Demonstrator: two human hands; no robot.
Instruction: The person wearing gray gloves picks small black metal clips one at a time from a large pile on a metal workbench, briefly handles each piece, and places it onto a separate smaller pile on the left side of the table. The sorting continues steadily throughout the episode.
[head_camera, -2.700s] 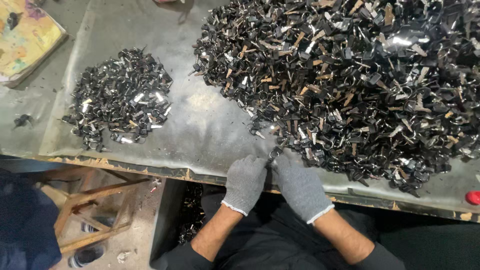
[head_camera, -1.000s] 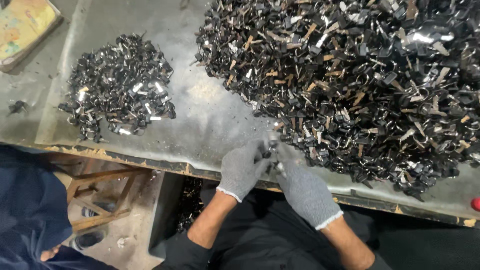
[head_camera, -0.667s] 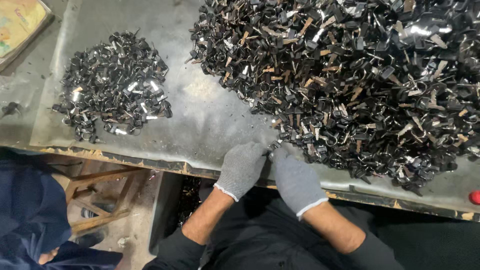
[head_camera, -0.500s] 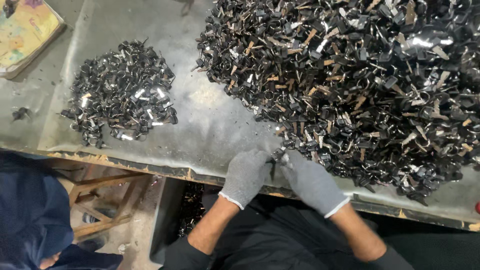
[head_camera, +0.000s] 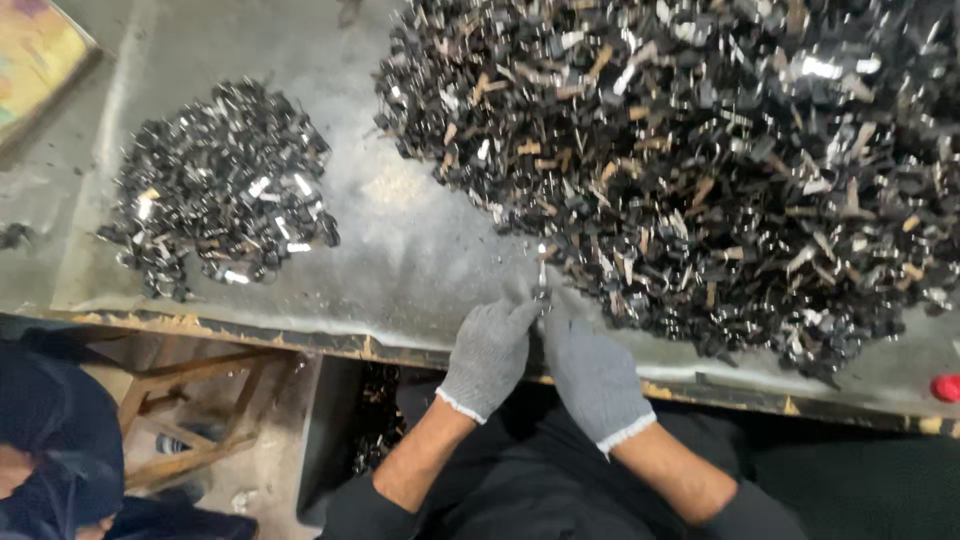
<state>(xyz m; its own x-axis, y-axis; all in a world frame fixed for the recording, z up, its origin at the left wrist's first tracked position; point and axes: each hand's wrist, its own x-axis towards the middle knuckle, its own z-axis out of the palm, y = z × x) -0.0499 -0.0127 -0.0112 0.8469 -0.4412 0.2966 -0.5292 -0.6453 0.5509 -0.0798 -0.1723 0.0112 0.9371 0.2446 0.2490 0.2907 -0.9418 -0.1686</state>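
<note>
Both gloved hands meet at the near edge of the table, fingertips pinched together on one small metal piece (head_camera: 542, 283) that sticks up between them. The left hand (head_camera: 490, 352) closes on it from the left side, the right hand (head_camera: 590, 372) from the right, and the piece stands nearly upright just in front of the big heap. Half a second ago the hands sat a little lower and flatter against the table edge with the piece hardly showing; now they have tilted up and the piece rises clear of the fingertips, so the work on it looks to be under way rather than finished.

Just beyond the hands spreads the large heap of dark metal pieces (head_camera: 700, 150), mixed with tan bits. Well apart to the left lies a smaller pile (head_camera: 220, 190) of shinier pieces on the grey table (head_camera: 420, 250). A red object (head_camera: 945, 387) shows at the right edge, and another person's dark sleeve (head_camera: 60, 440) at lower left.
</note>
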